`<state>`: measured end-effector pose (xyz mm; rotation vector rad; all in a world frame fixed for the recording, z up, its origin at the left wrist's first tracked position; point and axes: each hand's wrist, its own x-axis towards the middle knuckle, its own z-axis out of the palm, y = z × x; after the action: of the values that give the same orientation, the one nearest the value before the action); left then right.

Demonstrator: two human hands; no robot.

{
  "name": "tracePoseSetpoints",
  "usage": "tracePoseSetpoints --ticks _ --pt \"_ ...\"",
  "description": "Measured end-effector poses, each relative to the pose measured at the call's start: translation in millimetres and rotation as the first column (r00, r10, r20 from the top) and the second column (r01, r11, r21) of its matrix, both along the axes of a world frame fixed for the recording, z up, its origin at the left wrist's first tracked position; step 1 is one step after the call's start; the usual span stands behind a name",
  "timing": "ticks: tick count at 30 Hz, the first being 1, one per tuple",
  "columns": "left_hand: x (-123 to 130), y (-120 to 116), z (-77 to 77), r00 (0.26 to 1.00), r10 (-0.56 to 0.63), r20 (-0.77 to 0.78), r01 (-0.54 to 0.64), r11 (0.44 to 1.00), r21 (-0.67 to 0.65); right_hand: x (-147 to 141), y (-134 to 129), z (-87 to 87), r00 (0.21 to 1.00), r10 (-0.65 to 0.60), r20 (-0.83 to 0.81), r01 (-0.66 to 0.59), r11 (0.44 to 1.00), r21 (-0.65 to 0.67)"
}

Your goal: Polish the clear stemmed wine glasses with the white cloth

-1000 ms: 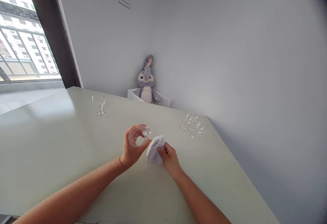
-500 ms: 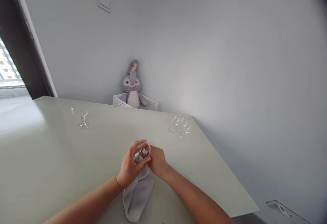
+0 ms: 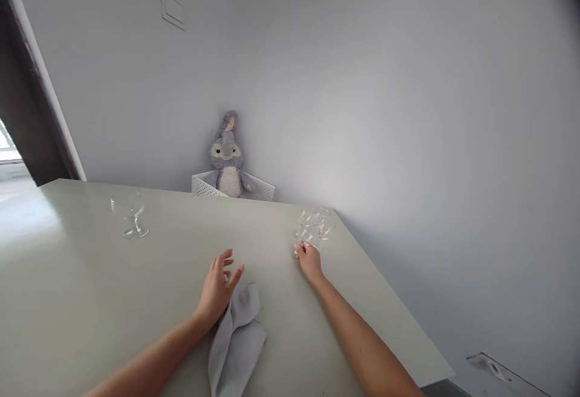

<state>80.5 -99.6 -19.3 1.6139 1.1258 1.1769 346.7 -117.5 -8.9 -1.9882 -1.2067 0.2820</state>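
Observation:
My right hand [image 3: 310,261] is closed on the stem of a small clear stemmed glass [image 3: 309,232], low over the table beside several similar glasses [image 3: 322,219]. Its fingertips partly hide the glass foot; whether the foot rests on the table I cannot tell. My left hand [image 3: 218,285] is open and holds nothing, its fingers spread and slightly curled. Just beside and below that hand lies a crumpled grey cloth [image 3: 242,345] on the pale table [image 3: 172,270].
A larger stemmed glass [image 3: 135,219] stands upright on the table's left side. Behind the far edge, a grey plush toy [image 3: 227,158] sits in a white perforated basket [image 3: 265,191]. Walls rise behind and to the right, and the table's right edge slants toward me.
My left hand has let go of the glass and opened. My right hand has carried the glass forward and right to the group of glasses. The cloth now lies free on the table.

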Motion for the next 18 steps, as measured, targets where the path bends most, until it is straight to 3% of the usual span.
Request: tracePoseSetpoints --ticks 7,12,14,18 --pt "-17 36 -3.4 0.965 0.252 0.071 -0.241 0.962 -0.13 22 16 -5.2 1.0 -0.028 -0.007 0.028 1.0 -0.01" --pt "-20 44 -14.1 0.95 0.286 0.125 -0.259 0.945 -0.199 32 20 -4.4 0.999 -0.038 -0.019 0.038 0.999 -0.001" --pt "-22 43 -12.2 0.936 0.312 0.16 -0.278 0.938 -0.205 34 16 -3.8 0.998 -0.05 -0.03 0.051 0.999 0.007" --pt "-37 50 2.5 0.862 0.465 0.202 -0.436 0.883 -0.174 28 -5 -0.8 0.993 -0.105 -0.055 0.108 0.993 0.049"
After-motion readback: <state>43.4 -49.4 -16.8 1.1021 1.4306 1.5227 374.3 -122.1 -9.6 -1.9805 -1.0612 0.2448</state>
